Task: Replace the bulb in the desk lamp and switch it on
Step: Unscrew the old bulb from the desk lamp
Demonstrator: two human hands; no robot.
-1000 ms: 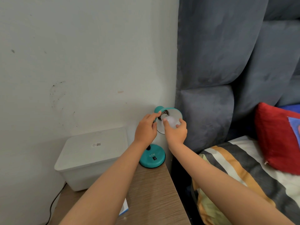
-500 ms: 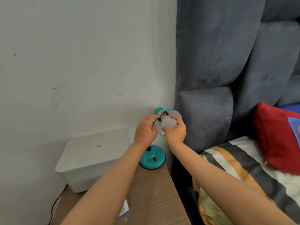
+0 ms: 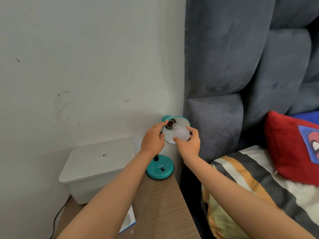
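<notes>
White frosted round bulb (image 3: 181,133) now sits clear of the dark socket (image 3: 170,123), unlike a moment ago. Right hand (image 3: 189,144) grips it; left hand (image 3: 152,138), at nine o'clock, pinches the teal lamp shade (image 3: 185,120). Old bulb looks freed.

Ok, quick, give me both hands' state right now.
Left hand: partly closed on the lamp shade rim, index finger extended by the socket.
Right hand: closed on the white bulb, which is out of the socket.

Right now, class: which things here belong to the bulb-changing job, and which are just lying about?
Job: bulb in right hand; lamp shade steadied by left hand; socket; lamp base.

Lying about: white box; red pillow; striped blanket.
</notes>
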